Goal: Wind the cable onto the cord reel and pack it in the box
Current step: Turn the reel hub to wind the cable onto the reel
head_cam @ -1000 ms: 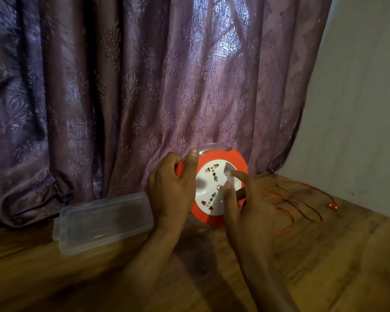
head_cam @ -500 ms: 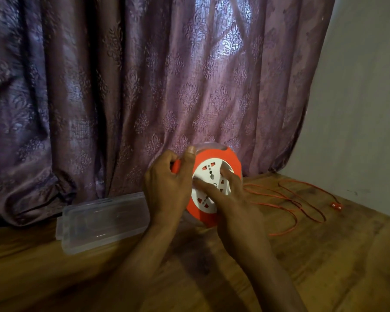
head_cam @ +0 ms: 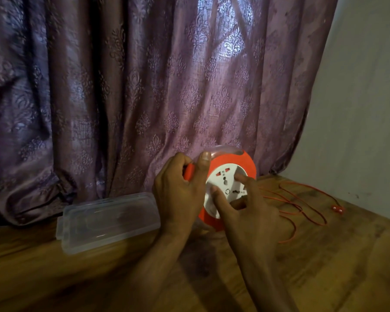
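An orange cord reel (head_cam: 233,164) with a white socket face stands upright on the wooden table, in front of the curtain. My left hand (head_cam: 180,194) grips its left rim, thumb on top. My right hand (head_cam: 245,210) has its fingers and thumb curled onto the white socket face. A thin orange cable (head_cam: 302,206) lies in loose loops on the table to the right of the reel, ending in a small red plug (head_cam: 337,209). A clear plastic box (head_cam: 108,219) lies flat to the left of the reel.
A purple patterned curtain (head_cam: 144,97) hangs right behind the reel and box. A pale wall (head_cam: 358,109) bounds the right side. The wooden table (head_cam: 99,278) stretches toward me in front.
My right hand has turned on the white socket face, its fingers shifting round it. The cable loops on the right have shifted slightly. My left hand keeps its hold on the rim.
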A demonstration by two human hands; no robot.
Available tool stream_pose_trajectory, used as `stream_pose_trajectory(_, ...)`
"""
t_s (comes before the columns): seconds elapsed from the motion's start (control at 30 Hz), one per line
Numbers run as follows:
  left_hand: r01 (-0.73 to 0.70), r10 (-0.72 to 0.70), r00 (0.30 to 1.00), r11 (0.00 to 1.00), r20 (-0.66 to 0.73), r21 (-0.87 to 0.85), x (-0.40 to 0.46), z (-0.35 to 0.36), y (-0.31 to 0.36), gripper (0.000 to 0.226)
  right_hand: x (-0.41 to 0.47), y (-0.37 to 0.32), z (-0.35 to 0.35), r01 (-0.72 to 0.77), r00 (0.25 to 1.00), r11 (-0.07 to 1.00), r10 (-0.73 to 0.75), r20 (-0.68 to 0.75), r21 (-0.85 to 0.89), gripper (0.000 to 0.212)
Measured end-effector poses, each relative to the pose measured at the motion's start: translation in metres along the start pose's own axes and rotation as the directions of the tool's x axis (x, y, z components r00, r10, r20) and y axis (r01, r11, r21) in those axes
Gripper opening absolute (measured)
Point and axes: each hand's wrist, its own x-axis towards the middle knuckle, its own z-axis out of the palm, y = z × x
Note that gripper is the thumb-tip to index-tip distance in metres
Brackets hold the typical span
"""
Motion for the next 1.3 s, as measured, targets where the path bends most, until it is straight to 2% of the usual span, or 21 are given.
stream_pose_trajectory(0.07, -0.027, 0.027, 1.000, 1.000, 0.010, 0.009, -0.001, 0.001, 0.001, 0.055, -0.001, 0.001, 0.001, -0.104, 0.995, 0.992, 0.104, 0.006, 0.069, 0.060)
stream_pose_trajectory(0.17, -0.031, 0.030, 0.999, 0.999, 0.018, 0.013, -0.003, 0.002, -0.001, 0.055, -0.002, 0.000, 0.001, -0.137, 0.990, 0.986, 0.134, 0.034, 0.093, 0.056)
stream_pose_trajectory(0.3, 0.033, -0.032, 0.999, 0.999, -0.014, 0.032, -0.001, 0.001, -0.007, 0.055, -0.005, -0.003, -0.001, -0.006, 1.000, 1.000, 0.005, 0.019, 0.029, 0.042)
stream_pose_trajectory(0.37, 0.073, -0.073, 0.997, 0.997, -0.026, 0.020, 0.004, -0.001, -0.010, 0.057, -0.002, -0.004, -0.005, 0.113, 0.994, 0.994, -0.113, -0.010, 0.009, 0.029)
stream_pose_trajectory(0.4, 0.089, -0.088, 0.996, 0.996, -0.033, 0.009, 0.006, -0.003, -0.012, 0.058, 0.000, -0.004, -0.007, 0.181, 0.983, 0.983, -0.182, -0.005, -0.015, 0.028)
stream_pose_trajectory(0.47, 0.098, -0.098, 0.994, 0.995, -0.053, -0.003, 0.010, -0.006, -0.014, 0.056, 0.002, -0.005, -0.008, 0.269, 0.961, 0.960, -0.262, 0.087, -0.080, 0.043)
stream_pose_trajectory(0.6, 0.111, -0.112, 0.992, 0.994, -0.050, -0.014, 0.015, -0.008, -0.015, 0.060, -0.001, -0.008, -0.002, 0.336, 0.902, 0.930, -0.272, 0.335, -0.150, 0.088)
stream_pose_trajectory(0.7, 0.119, -0.120, 0.991, 0.993, -0.051, -0.027, 0.016, -0.007, -0.014, 0.063, 0.000, -0.008, 0.000, 0.357, 0.871, 0.919, -0.264, 0.413, -0.167, 0.103)
stream_pose_trajectory(0.77, 0.099, -0.100, 0.994, 0.995, -0.039, -0.024, 0.016, -0.006, -0.013, 0.064, 0.001, -0.005, 0.000, 0.347, 0.883, 0.920, -0.254, 0.395, -0.184, 0.101)
stream_pose_trajectory(0.93, 0.064, -0.064, 0.997, 0.998, -0.035, -0.007, 0.012, -0.006, -0.012, 0.064, 0.000, 0.000, 0.000, 0.335, 0.911, 0.923, -0.265, 0.316, -0.191, 0.076)
stream_pose_trajectory(1.1, 0.060, -0.059, 0.998, 0.998, -0.036, 0.023, 0.011, -0.004, -0.011, 0.064, -0.002, 0.001, -0.003, 0.301, 0.927, 0.939, -0.247, 0.283, -0.166, 0.060)
stream_pose_trajectory(1.3, 0.049, -0.049, 0.998, 0.999, -0.028, 0.023, 0.006, -0.002, -0.007, 0.062, -0.002, 0.000, 0.000, 0.111, 0.988, 0.989, -0.100, 0.117, -0.093, 0.059)
